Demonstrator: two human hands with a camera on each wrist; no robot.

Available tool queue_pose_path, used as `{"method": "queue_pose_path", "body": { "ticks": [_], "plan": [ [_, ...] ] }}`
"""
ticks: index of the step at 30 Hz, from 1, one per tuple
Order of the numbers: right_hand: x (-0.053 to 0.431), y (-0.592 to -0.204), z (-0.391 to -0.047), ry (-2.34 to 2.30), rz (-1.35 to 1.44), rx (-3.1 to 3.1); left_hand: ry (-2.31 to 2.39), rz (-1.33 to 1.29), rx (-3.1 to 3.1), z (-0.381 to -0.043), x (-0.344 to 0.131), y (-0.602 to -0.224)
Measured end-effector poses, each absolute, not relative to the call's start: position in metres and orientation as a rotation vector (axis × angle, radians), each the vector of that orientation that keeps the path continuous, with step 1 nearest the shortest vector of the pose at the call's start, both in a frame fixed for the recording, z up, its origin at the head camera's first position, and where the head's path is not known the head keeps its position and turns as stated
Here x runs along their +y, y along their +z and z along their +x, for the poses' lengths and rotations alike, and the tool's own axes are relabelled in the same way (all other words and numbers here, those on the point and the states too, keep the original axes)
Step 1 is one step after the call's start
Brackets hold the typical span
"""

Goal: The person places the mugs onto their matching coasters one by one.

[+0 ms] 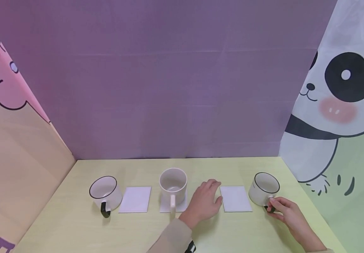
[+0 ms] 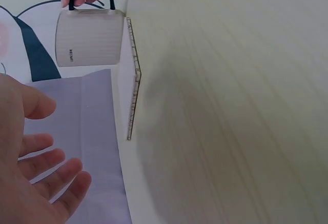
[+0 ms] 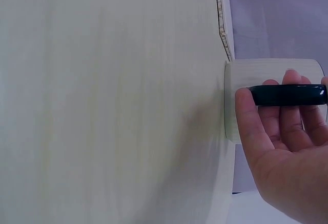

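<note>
At the right of the table, my right hand [image 1: 290, 214] grips the black handle [image 3: 289, 95] of a white mug [image 1: 262, 192] with a dark rim. That mug stands upright just right of a square white coaster [image 1: 236, 199]. My left hand [image 1: 202, 202] hovers over the table with relaxed, spread fingers, holding nothing, between this coaster and an all-white mug [image 1: 173, 181]. Under the all-white mug lies another coaster [image 1: 182, 207], its handle facing me. In the left wrist view, the left fingers [image 2: 56, 165] are apart from the gripped mug [image 2: 89, 42].
A second dark-rimmed mug [image 1: 107, 192] with a black handle stands at the left, beside a bare white coaster [image 1: 135, 199]. A purple backdrop [image 1: 175, 88] rises behind the table [image 1: 84, 232], and printed side panels [image 1: 336, 158] flank it.
</note>
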State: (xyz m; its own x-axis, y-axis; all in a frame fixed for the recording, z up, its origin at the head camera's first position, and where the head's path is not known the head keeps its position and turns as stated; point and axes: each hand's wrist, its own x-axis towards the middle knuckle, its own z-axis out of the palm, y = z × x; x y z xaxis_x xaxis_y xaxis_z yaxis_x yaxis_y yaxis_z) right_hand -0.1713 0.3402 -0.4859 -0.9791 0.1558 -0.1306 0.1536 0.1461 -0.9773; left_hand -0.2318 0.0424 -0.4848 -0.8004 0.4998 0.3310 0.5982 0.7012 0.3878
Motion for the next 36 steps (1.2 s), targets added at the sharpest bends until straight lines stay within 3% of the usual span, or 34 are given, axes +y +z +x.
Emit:
{"method": "queue_pose_path", "body": {
  "ticks": [36],
  "plan": [
    [0.341, -0.487, -0.171, 2.013, -0.317, -2.395, -0.188, -0.972, -3.019, -0.255, 0.067, -0.494]
  ]
}}
